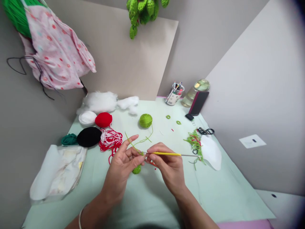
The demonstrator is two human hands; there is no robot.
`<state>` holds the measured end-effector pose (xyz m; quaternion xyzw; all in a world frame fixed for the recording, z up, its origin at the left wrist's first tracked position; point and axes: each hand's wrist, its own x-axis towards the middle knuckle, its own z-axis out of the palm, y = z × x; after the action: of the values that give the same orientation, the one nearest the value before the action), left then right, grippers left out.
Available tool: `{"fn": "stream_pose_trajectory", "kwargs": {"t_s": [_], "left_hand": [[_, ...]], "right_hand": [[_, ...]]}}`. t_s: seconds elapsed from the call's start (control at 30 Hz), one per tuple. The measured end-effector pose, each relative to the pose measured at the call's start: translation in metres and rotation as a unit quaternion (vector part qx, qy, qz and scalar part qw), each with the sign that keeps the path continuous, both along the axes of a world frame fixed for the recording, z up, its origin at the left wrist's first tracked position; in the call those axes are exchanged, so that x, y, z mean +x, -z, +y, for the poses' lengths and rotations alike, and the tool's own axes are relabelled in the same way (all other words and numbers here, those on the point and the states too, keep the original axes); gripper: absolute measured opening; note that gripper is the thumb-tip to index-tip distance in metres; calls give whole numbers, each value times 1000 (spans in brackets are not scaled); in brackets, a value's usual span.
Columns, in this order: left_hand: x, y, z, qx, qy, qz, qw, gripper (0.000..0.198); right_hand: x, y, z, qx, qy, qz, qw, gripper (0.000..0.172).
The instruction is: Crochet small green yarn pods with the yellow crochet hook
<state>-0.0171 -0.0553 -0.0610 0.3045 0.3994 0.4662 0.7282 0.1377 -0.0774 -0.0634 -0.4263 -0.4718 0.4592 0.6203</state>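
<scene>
My left hand [121, 168] pinches a small piece of green crochet work between thumb and fingers, its index finger raised with green yarn [130, 142] running over it. In my right hand [170, 167] is a crochet hook [168, 153] with a yellow handle and metal ends. The hook's tip meets the green work at my left fingertips. Just below those fingers shows a rounded green crocheted piece [136, 169]; whether it joins the held work is hidden. Beyond my hands sits a green yarn ball [145, 121], a strand trailing from it toward my left hand.
Left stand red [104, 120], white [87, 118] and black yarn balls [89, 137], red-and-white yarn [111, 140] and stuffing [100, 101]. Right lie two green rings [178, 122], yarn scraps [194, 141], scissors [206, 131], a phone [198, 103], a bottle [192, 95] and a pen jar [174, 94].
</scene>
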Motion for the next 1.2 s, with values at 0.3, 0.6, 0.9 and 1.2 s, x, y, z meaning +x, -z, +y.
{"fn": "stream_pose_trajectory", "kwargs": {"t_s": [0.3,0.6,0.9,1.2], "left_hand": [[0,4,1,29,5,18,999,45],[-3,7,11,-45,-92,-70,992,15],[-8,6,14,33,18,-6,999,30],[-26,16,23,169,123,231,950,19]], "right_hand": [[-1,0,0,-21,-4,-37,999,14],[0,8,9,-168,-14,195,966,25],[-2,2,5,-160,24,177,971,22],[-3,0,11,-180,36,238,954,27]]}}
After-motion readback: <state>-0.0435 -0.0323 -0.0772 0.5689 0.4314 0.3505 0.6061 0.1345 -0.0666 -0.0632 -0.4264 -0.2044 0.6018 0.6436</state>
